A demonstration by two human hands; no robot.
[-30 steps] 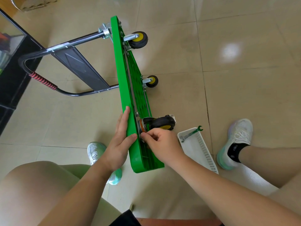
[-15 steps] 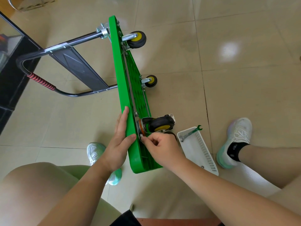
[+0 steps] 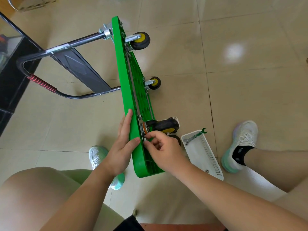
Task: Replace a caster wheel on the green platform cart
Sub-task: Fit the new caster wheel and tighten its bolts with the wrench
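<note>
Right grip (image 3: 162, 148) pinching nut (image 3: 145, 139) | left grip (image 3: 122, 144) flat, steadying cart (image 3: 126, 90) | cart on edge, green

Head view, sole camera: worn on the person's head, wide-angle, facing forward and steeply down, close above both forearms, knees and the tiled floor (image 3: 250, 80).

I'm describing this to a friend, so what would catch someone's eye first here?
The green platform cart stands on its edge across the tiled floor, its yellow-hubbed wheels sticking out sideways. Near its close end the left hand steadies the deck while the right hand pinches a small fastener beside the caster wheel. A wrench leans in a white basket alongside.
</note>
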